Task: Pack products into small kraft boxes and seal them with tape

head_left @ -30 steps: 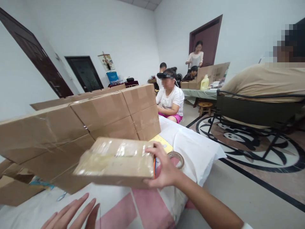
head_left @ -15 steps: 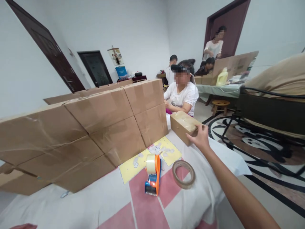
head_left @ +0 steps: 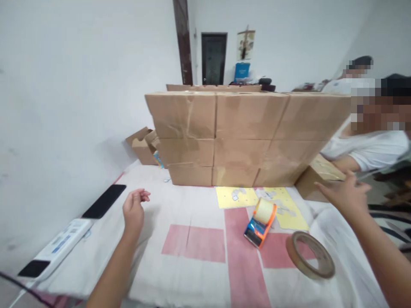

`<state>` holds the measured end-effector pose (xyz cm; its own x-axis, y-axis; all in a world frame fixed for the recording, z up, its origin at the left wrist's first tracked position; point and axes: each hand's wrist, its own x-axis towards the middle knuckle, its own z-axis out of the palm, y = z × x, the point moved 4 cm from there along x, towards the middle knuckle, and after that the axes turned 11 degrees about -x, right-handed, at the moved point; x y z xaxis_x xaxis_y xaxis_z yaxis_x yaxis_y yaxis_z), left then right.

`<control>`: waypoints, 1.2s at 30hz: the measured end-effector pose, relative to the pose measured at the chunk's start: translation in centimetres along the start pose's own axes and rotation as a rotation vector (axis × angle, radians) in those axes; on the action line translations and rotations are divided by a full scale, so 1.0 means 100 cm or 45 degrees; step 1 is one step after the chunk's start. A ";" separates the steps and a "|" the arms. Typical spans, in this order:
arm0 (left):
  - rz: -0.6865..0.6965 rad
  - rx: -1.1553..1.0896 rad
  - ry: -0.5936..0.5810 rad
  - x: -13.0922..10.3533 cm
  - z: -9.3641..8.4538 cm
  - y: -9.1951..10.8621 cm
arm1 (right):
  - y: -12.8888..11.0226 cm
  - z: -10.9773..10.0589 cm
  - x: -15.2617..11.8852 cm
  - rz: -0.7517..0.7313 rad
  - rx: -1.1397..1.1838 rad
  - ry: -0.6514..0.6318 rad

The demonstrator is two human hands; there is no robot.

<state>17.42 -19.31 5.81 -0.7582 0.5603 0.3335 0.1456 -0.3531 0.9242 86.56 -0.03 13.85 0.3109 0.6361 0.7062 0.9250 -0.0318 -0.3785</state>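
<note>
My right hand [head_left: 348, 194] is at the near end of a small taped cardboard box [head_left: 313, 182] on the table's right side. Its thumb stretches across the box's side and the fingers are spread; whether it still touches is hard to tell. Above the left part of the table hovers my left hand [head_left: 134, 208], fingers curled in with nothing visible in them. A tape dispenser [head_left: 260, 222] with an orange frame and a clear roll lies before me. Right of it is a brown tape roll [head_left: 310, 255]. Taped cardboard boxes [head_left: 240, 124] form a stacked wall behind them.
A white power strip [head_left: 62, 241] and a black flat object [head_left: 104, 201] lie along the left edge. An open carton [head_left: 141, 147] stands beyond them. At right sits a co-worker in a white shirt [head_left: 382, 147], one arm behind the small box. Cloth [head_left: 199, 278] covers the table.
My view has swung left. My left hand has risen into view over the table. My right hand's fingers have spread at the small box, where they were holding its corner before.
</note>
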 end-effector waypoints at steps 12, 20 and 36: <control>-0.183 0.253 0.095 0.186 -0.009 -0.072 | -0.527 0.062 -0.231 -1.119 0.820 -0.839; -0.038 0.453 0.074 0.274 0.050 -0.079 | -0.673 0.217 -0.276 -0.513 0.549 -1.399; 0.092 0.673 0.050 0.253 0.014 -0.068 | -0.685 0.215 -0.266 -0.179 0.687 -0.942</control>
<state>-1.84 -1.71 8.23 -0.7564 0.5162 0.4017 0.4906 0.0415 0.8704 10.25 1.76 8.13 -0.1866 0.9431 0.2752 0.6588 0.3279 -0.6771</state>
